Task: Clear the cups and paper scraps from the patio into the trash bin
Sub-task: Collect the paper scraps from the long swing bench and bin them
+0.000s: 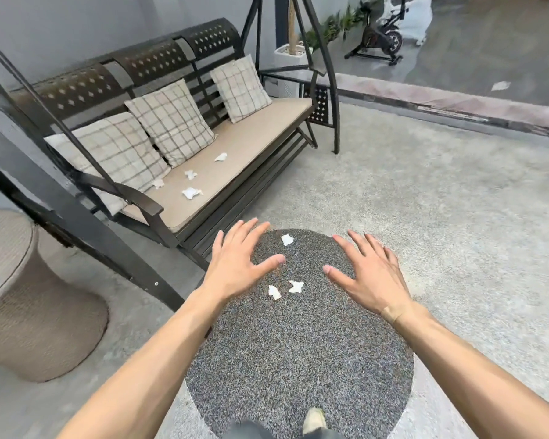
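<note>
Both hands hang over a round speckled mat point(298, 343) on the patio floor, the left hand point(235, 264) and the right hand point(371, 274) each with fingers spread and straight, holding nothing. Three paper scraps lie on the mat: one point(287, 239) at the far edge between the hands, and two more point(274, 292) point(296, 287) lying close together nearer the person. Four further scraps point(191, 193) sit on the swing bench cushion point(251, 147), just in front of the checked pillows point(171, 122), and another piece of paper point(500, 86) lies on the floor beyond the raised step. No cups and no trash bin are in view. The likely trouble is that the scraps are small and light: a hasty grab could flick one away across the pale floor where it hardly shows, or pinch up only part of the pair. The bench scraps could slip behind the pillows, and the far one beyond the step is easy to overlook.
</note>
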Available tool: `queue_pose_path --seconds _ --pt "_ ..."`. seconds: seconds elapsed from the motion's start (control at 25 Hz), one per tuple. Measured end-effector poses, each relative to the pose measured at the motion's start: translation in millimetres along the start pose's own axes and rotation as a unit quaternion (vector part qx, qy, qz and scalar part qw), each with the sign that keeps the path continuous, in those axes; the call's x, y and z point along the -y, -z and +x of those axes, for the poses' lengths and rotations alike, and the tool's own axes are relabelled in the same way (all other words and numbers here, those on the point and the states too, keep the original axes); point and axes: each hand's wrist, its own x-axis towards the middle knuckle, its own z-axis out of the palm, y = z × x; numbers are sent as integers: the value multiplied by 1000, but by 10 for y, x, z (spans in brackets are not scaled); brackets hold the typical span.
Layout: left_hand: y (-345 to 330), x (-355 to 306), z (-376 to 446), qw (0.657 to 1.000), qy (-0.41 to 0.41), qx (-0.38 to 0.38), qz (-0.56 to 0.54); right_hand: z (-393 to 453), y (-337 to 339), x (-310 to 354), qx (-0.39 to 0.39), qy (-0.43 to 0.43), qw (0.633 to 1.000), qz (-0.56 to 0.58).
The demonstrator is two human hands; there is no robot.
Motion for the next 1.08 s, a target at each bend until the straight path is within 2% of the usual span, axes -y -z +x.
queue_pose_path --seconds 0.36,0.84,1.08 --pt "-124 304 1294 999 33 -12 0 1514 -28 -350 22 32 999 -11" --pt "162 1489 3434 998 63 -16 -17 4198 -170 128 17 67 997 -23" --pt "182 1914 4208 996 84 -18 -7 5211 -279 176 30 86 996 -12"
